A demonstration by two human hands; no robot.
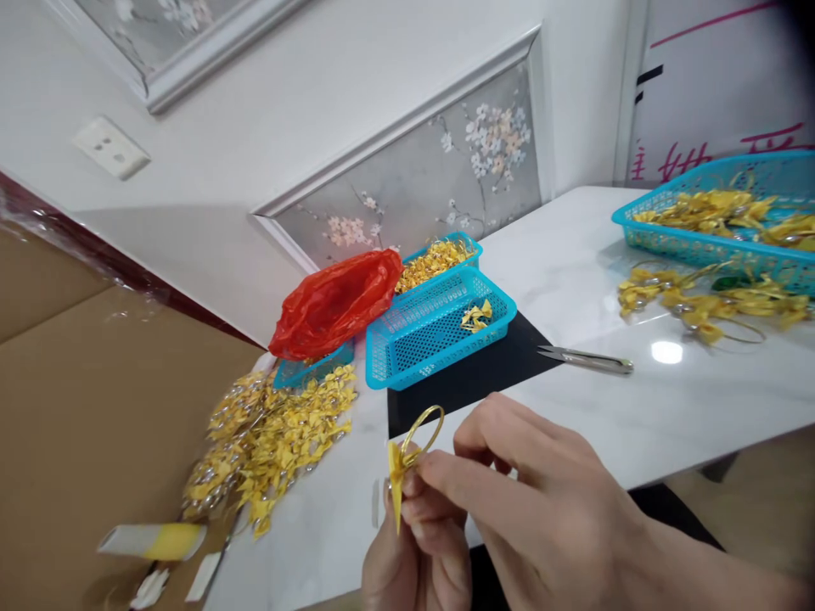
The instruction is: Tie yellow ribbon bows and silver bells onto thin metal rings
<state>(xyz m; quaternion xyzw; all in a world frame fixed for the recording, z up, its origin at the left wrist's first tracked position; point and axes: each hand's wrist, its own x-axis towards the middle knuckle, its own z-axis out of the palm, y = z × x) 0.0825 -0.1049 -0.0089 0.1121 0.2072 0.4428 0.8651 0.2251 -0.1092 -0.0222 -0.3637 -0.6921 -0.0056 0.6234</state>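
Note:
Near the front edge of the white table, my left hand [417, 556] pinches a small yellow ribbon flower [396, 484] from below. A gold ring-shaped loop [433, 416] rises from the flower. My right hand [541, 484] reaches in from the right, its thumb and index finger closed at the base of that loop, its other fingers curled. The exact contact is partly hidden by the fingers. Beyond my hands, a blue basket [407, 378] holds a few yellow pieces, and a pair of thread snips [589, 360] lies to its right.
A red plastic bag [337, 305] sits over a small blue basket on the left, beside a heap of yellow flowers [293, 433]. Another basket of yellow pieces [439, 259] stands behind. At right, a large blue basket [694, 242] has loose flowers [706, 301] before it.

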